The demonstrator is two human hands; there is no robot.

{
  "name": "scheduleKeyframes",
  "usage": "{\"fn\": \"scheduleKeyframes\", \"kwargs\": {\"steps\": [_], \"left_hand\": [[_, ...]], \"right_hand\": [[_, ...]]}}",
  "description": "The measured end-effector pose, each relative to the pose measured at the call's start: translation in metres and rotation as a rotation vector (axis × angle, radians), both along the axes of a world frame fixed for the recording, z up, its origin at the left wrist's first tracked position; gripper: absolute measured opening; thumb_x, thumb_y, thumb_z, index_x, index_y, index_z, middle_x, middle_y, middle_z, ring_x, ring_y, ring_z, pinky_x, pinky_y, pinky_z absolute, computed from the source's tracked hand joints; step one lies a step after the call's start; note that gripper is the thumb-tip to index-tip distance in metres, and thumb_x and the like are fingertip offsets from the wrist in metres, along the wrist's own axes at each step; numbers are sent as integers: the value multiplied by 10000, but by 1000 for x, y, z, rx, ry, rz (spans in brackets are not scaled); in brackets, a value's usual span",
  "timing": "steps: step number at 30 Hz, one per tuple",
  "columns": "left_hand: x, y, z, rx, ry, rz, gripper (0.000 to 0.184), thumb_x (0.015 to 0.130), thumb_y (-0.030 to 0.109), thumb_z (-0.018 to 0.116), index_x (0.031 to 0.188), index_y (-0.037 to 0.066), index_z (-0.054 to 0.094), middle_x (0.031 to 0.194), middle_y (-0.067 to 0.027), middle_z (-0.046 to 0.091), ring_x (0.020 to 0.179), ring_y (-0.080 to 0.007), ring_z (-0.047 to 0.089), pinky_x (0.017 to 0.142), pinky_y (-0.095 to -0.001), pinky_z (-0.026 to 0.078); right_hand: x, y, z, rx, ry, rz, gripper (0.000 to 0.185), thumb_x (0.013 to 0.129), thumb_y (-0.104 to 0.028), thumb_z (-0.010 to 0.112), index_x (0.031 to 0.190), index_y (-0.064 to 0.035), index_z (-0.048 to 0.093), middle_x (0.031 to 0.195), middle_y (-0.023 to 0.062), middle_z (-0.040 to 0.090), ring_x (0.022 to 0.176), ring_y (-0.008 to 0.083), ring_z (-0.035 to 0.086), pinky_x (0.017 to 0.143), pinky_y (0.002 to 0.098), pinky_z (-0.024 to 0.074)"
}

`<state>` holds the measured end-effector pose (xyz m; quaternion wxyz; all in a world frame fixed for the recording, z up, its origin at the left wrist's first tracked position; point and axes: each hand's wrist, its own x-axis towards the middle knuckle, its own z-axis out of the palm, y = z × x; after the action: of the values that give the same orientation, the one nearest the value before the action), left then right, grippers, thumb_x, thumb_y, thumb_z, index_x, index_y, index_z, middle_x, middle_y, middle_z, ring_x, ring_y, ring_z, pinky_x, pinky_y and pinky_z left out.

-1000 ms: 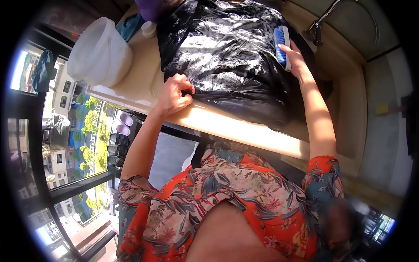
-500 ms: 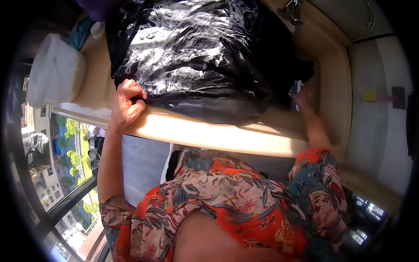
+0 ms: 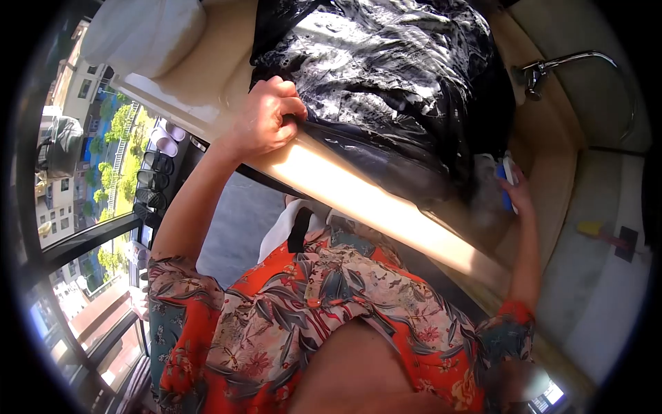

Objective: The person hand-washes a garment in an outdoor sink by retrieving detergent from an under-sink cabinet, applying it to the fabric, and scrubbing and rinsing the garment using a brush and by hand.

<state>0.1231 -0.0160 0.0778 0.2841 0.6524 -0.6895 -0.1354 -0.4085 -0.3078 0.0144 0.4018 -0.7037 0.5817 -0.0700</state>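
Black wet fabric streaked with white foam lies over the board and basin. My left hand is closed on the fabric's near left edge, its fingers pinched together. Down in the basin at the right, my right hand grips a brush with a white back and blue bristles. The brush is upright on its side, near the fabric's lower right corner. Greyish, blurred water or suds show just left of it.
A chrome faucet stands at the basin's right wall. A white bucket is at the upper left. The sunlit front ledge runs between me and the fabric. Slippers sit at the left beside the window.
My right hand has moved the brush from the top of the foamy fabric down into the basin. My left hand keeps hold of the edge. The camera view has shifted and tilted.
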Motion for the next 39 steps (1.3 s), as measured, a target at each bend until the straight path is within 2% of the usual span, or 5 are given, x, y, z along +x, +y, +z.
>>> {"fn": "scheduleKeyframes", "kwargs": {"steps": [5, 10, 15, 21, 39], "left_hand": [[-5, 19, -1, -132, -147, 17, 212, 607, 32, 680, 815, 75, 676, 890, -31, 591, 904, -212, 541, 868, -364, 401], [5, 22, -1, 58, -20, -37, 223, 651, 41, 646, 871, 75, 670, 894, -39, 592, 911, -221, 544, 859, -358, 408], [14, 22, -8, 89, 82, -73, 136, 705, 88, 587, 824, 77, 652, 895, -31, 581, 908, -221, 525, 808, -353, 418], [19, 24, -16, 40, 106, -93, 181, 721, 90, 568, 844, 95, 701, 852, -48, 577, 932, -219, 518, 838, -353, 389], [20, 20, -11, 64, 134, -166, 202, 721, 66, 559, 872, 63, 694, 872, -46, 565, 934, -219, 508, 848, -355, 382]], "right_hand": [[203, 64, 116, -37, -410, 191, 626, 849, -204, 630, 1398, -81, 355, 1283, 113, 514, 1086, 201, 534, 919, 304, 418], [387, 170, 124, -357, 384, 993, 567, 857, -331, 594, 1377, -261, 379, 1146, 212, 536, 968, 370, 582, 830, 398, 466], [444, 27, 107, -573, 456, 409, 547, 871, -402, 545, 1371, -255, 378, 1214, 209, 537, 1027, 383, 569, 861, 425, 455], [438, 153, 109, -448, 341, 897, 591, 849, -472, 543, 1378, -282, 360, 1224, 253, 488, 1125, 386, 509, 980, 436, 388], [458, 7, 90, -490, 440, 458, 567, 856, -426, 540, 1367, -220, 407, 1131, 177, 611, 1003, 320, 607, 882, 381, 462]]}}
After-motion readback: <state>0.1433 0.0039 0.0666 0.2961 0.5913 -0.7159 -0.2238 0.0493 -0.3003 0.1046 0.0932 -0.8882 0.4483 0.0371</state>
